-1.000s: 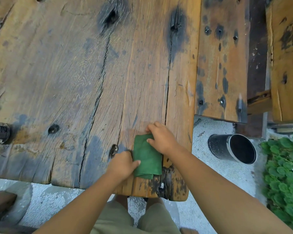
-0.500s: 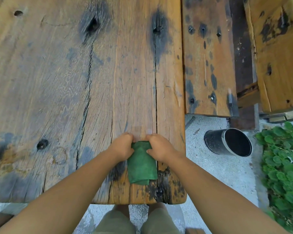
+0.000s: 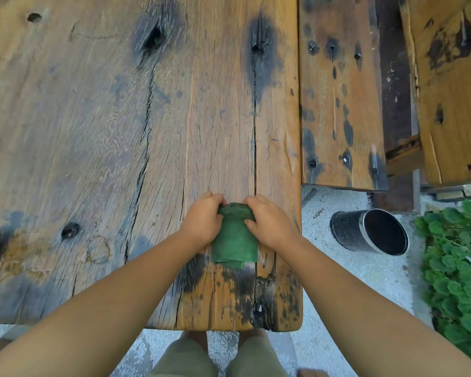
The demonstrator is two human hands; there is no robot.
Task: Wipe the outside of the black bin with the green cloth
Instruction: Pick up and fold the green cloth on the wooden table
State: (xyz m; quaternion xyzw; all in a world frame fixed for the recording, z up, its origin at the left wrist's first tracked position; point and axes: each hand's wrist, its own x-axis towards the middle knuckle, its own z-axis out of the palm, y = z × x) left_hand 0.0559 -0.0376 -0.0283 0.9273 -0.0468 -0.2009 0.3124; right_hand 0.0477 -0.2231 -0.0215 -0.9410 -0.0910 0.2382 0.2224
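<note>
The folded green cloth (image 3: 235,242) lies on the wooden table (image 3: 93,131) at lower centre of the frame, near the table's bottom-right corner. The left hand (image 3: 203,220) and the right hand (image 3: 269,223) flank its upper end, fingers curled over it and gripping the cloth at its upper corners. The black bin (image 3: 348,229) lies on its side on the pale ground (image 3: 351,284) at right of frame, well apart from the cloth, its open mouth facing the green plants (image 3: 457,268).

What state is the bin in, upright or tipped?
Tipped: the bin lies on its side on the ground right of the table, its open mouth facing sideways.
</note>
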